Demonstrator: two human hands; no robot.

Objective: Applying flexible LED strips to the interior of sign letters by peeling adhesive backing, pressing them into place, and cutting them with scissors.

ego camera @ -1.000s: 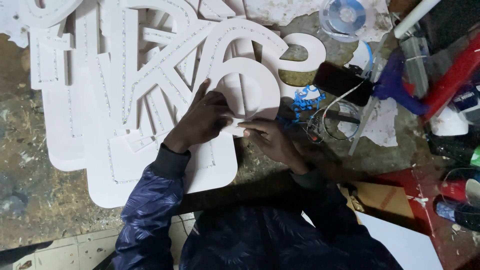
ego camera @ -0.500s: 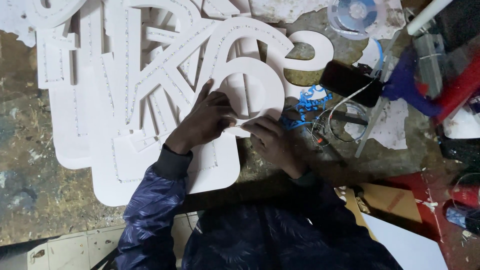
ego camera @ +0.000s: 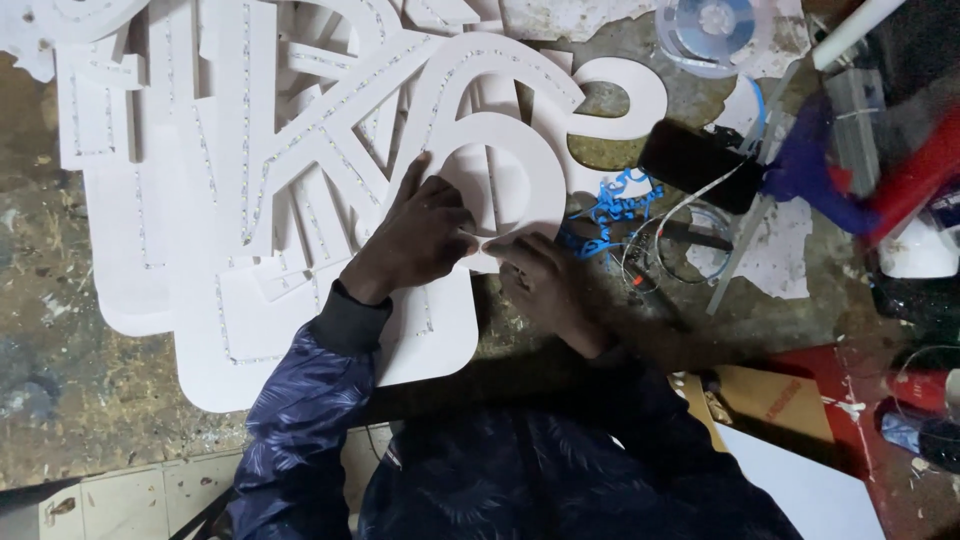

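Head view, left hand: the left hand point(ego camera: 415, 245) is lying on the white figure-six cut-out point(ego camera: 500, 150), forefinger stretched up along the inner curve, thumb and fingers pinching one end of a thin white strip point(ego camera: 478, 238).
Head view, right hand: the right hand point(ego camera: 545, 285) is sitting just below the six's loop, its grip closing on the strip's other end, so the strip is spanning the gap between both hands at the lower edge of the six.
Risk, strip: pulled unevenly, the strip is likely to twist or stick crooked; it looks thin enough to crease.
Risk, stack: the six is resting on other white letter cut-outs point(ego camera: 250, 150), so pressing on it could be shifting the pile.
Risk, clutter: the blue wire tangle point(ego camera: 610, 205) and black phone point(ego camera: 700, 165) are lying right of the six, near enough to snag a sleeve.
Hard to tell: the strip's full length and both fingertips are partly hidden; the items at the bench's point(ego camera: 60, 390) right edge are blurring; the clear reel point(ego camera: 715, 30) above the six is cut off.
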